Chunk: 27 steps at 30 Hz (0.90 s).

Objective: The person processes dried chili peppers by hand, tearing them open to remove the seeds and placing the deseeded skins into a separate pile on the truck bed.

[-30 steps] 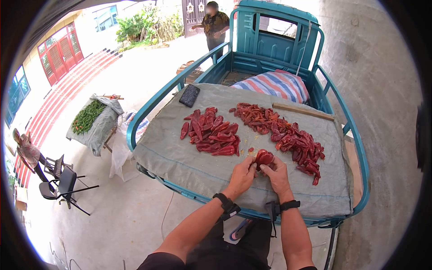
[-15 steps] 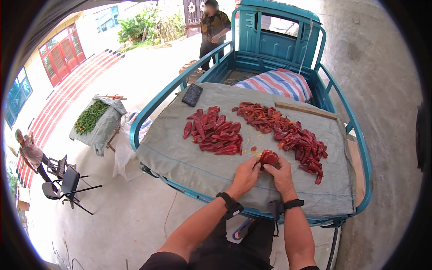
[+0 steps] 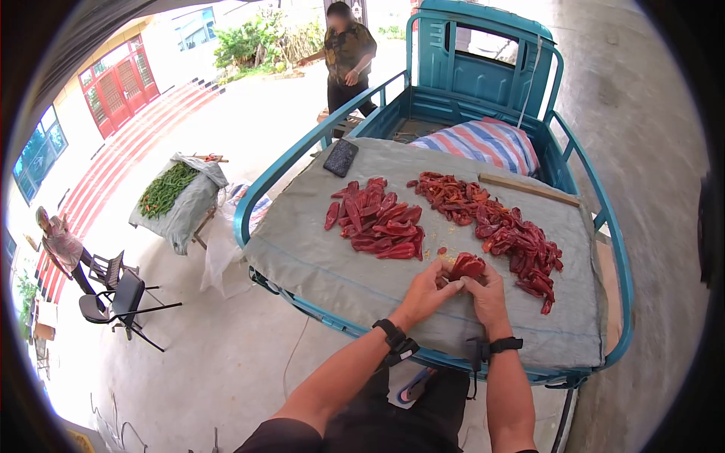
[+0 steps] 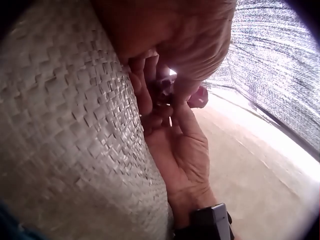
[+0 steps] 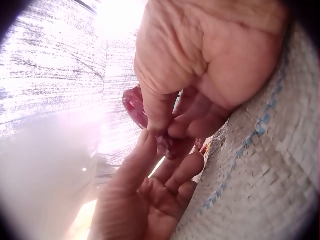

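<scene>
A dark red pepper (image 3: 467, 266) is held between both hands, low over the grey woven sheet (image 3: 332, 283). My right hand (image 3: 491, 296) grips it between thumb and fingers. The left hand (image 3: 424, 293) has its thumb and fingertips at the pepper's near end, thumbs almost meeting. From the right wrist view, the pepper (image 5: 134, 106) sticks out past the right thumb, and the left hand (image 5: 145, 200) pinches from below. Beyond the hands lie a pile of whole red peppers (image 3: 377, 219) and, right of it, a longer heap of opened, flattened red peppers (image 3: 521, 241).
The sheet covers the bed of a blue cargo tricycle with side rails (image 3: 604, 196). A wooden strip (image 3: 529, 189) and a dark phone-like slab (image 3: 340, 158) lie on it. Behind is a striped bag (image 3: 483, 143). A person (image 3: 347, 60) stands beyond the left rail; green peppers (image 3: 168, 189) lie left.
The head view has swung slightly left. My left fingers have shifted a little away from the pepper's top, while the right hand keeps its grip. The person beyond the rail has moved nearer.
</scene>
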Tool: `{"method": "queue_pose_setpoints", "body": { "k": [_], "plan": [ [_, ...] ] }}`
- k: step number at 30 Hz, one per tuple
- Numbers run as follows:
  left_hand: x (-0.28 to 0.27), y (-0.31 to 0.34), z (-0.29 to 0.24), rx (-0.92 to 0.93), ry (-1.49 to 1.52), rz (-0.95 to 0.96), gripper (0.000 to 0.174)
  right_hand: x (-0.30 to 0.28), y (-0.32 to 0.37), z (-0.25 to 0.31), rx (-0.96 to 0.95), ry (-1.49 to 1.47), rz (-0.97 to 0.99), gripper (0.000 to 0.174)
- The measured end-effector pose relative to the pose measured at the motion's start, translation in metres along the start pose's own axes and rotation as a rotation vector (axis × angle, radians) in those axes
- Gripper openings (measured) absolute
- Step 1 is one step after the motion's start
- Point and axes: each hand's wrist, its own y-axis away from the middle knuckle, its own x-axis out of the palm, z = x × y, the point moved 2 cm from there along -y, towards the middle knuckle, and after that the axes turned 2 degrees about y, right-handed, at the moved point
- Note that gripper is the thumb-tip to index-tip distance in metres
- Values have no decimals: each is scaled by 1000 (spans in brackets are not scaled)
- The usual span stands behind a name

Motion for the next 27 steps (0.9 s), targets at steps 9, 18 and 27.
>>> {"method": "queue_pose_setpoints", "body": {
  "k": [9, 18, 27],
  "plan": [
    [-3, -4, 13, -13, 109, 20, 25, -3, -1, -3, 10, -19, 19, 36],
    [-4, -3, 12, 11, 142, 43, 24, -5, -2, -6, 27, -38, 32, 37],
    [-3, -1, 7, 35, 26, 15, 25, -6, -2, -7, 18, -32, 37, 38]
  ]
}}
